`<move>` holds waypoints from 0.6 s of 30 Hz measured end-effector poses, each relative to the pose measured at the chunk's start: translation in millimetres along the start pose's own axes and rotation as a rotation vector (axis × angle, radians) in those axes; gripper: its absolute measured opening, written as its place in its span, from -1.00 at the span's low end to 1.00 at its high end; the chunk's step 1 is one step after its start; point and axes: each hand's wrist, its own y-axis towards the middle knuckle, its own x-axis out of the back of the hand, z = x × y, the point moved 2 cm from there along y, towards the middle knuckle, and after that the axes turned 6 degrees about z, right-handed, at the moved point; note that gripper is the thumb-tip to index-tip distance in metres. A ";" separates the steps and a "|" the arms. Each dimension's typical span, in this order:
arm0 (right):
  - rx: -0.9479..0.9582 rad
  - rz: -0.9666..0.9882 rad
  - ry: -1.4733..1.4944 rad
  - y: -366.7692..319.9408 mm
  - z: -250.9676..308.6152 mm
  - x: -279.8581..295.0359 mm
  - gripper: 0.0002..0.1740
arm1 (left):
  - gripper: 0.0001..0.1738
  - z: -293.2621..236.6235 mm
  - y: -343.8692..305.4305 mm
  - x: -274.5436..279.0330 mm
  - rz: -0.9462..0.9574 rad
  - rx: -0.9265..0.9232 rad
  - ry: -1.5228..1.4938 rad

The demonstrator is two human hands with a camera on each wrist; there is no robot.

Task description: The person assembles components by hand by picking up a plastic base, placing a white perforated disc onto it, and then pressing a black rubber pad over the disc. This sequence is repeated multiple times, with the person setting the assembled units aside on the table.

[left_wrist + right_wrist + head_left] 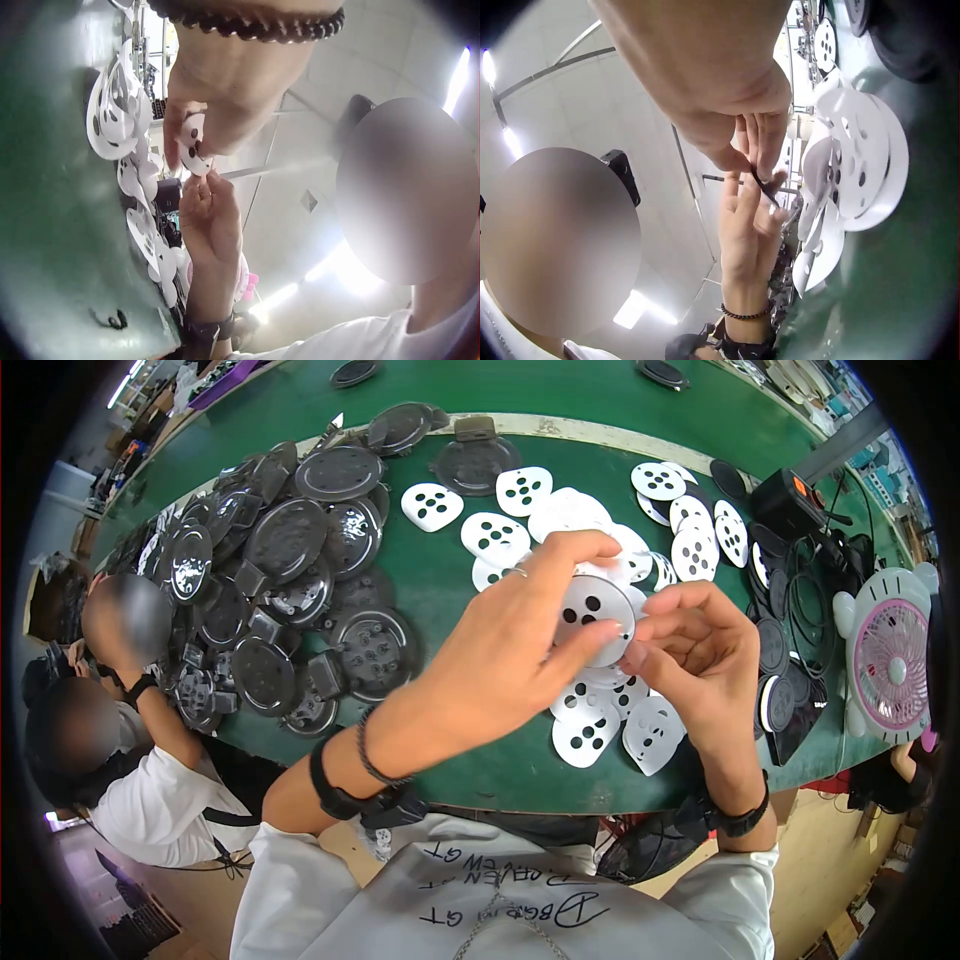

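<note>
Between both hands is a round white disc (612,598) with several dark round holes. My left hand (490,675) grips its left side, the thumb lying across the face and the fingers behind. At the right edge, the thumb and fingertips of my right hand (705,665) pinch the rim. Seen from the right wrist, the disc (763,186) is nearly edge-on and looks dark and thin. In the left wrist view its white face (191,139) shows, with part of it hidden behind the left fingers. Loose white perforated sheets (585,735) lie on the table below the hands.
A heap of dark round lidlike parts (285,540) covers the green table's (480,775) left side. More white perforated pieces (694,550) lie beyond the hands. At right are dark discs (772,645), a black box (788,498), cables and a pink fan (893,660). Another person (150,800) sits at left.
</note>
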 end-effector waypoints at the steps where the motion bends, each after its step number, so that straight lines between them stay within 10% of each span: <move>1: -0.003 -0.046 0.015 -1.1 0.8 -1.7 -0.65 | -0.64 -3.4 -0.8 1.5 -0.149 -0.175 0.289; 4: 0.159 -0.154 -0.009 -4.3 4.7 -1.6 -0.58 | -0.46 -14.2 -5.4 12.5 -0.046 -0.227 0.531; 11: 0.269 -0.016 -0.082 -9.8 3.9 -4.0 -0.59 | -0.67 3.7 -5.9 -2.0 0.216 0.020 -0.314; 14: 0.304 0.004 -0.111 -11.0 6.6 -1.6 -0.67 | -0.75 1.2 0.9 14.5 0.284 0.058 -0.043; 18: 0.350 0.022 -0.236 -8.1 15.2 11.4 -0.80 | -0.75 -0.8 8.7 47.2 -0.073 0.137 0.030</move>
